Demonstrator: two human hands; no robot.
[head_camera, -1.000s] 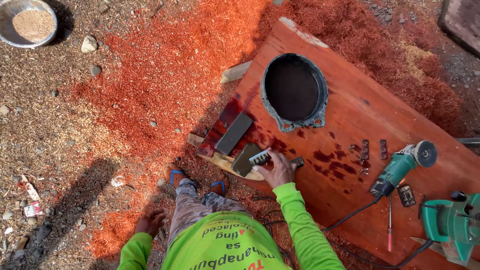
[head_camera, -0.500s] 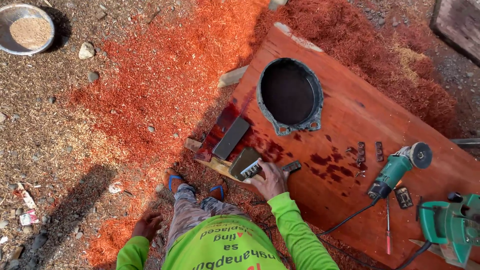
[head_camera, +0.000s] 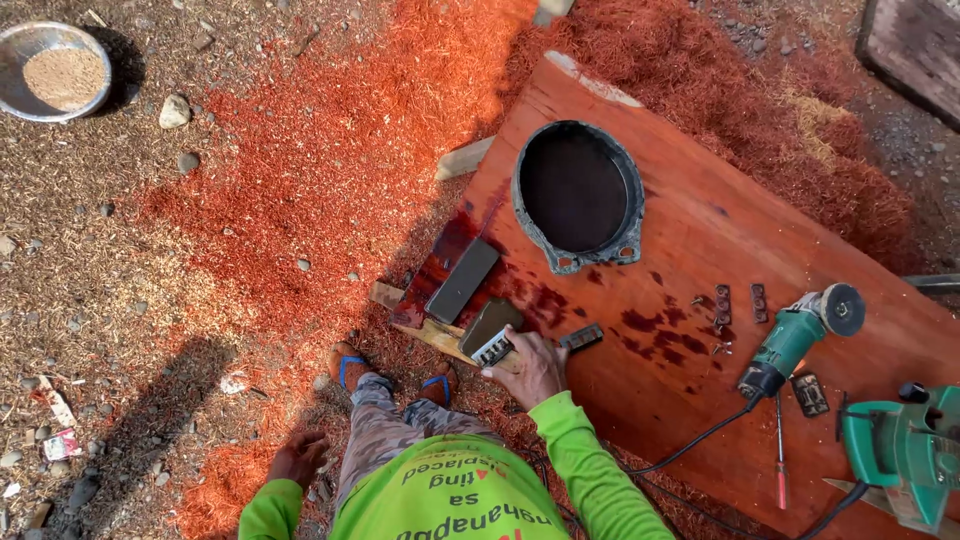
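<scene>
My right hand (head_camera: 530, 365) hemmed by two grey blocks (head_camera: 463, 280) ahead, black basin (head_camera: 578, 195) beyond, I see open board (head_camera: 720, 210) between basin and grinder (head_camera: 795, 335), screwdriver (head_camera: 780, 455) and cord crossing my right edge

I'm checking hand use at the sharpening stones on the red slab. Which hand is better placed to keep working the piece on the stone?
Probably the right hand: it already holds the grey toothed piece against the near stone. The left hand rests low on the sawdust-covered ground, well away from the slab.
</scene>
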